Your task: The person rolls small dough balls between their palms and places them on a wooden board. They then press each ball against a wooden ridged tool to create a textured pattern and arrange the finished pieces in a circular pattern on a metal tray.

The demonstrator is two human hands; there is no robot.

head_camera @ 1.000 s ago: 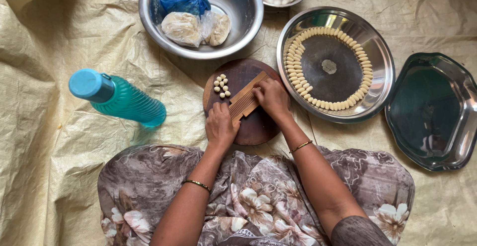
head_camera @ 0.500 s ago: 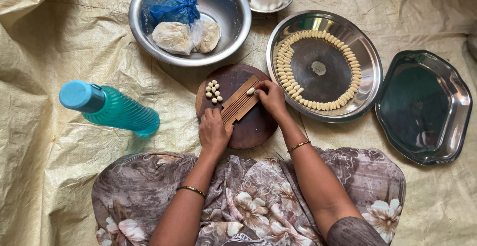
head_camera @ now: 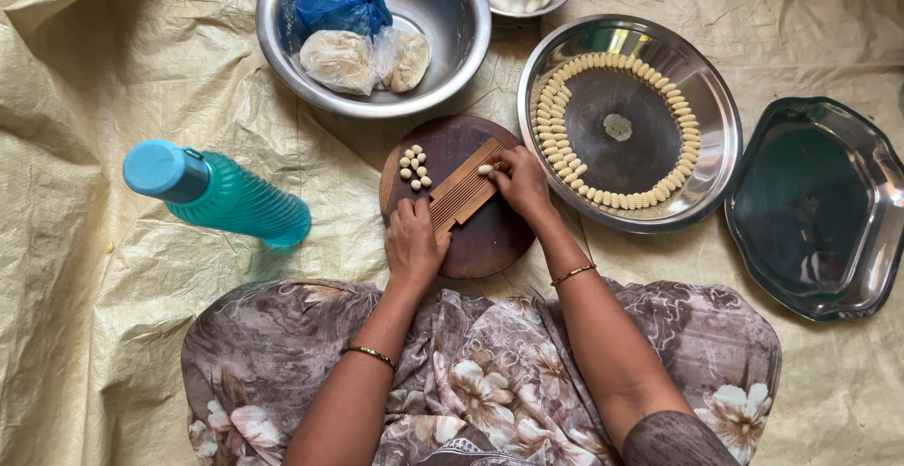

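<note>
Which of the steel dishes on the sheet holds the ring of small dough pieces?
The round steel plate just right of the wooden board; the deep bowl holds bags instead.

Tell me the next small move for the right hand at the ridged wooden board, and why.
Probably press and roll the small dough piece down the ridged wooden board. The right hand has its fingertips on that piece at the board's upper end, while the left hand steadies the lower end on the round dark wooden board. Shaped pieces already line the round steel plate.
</note>
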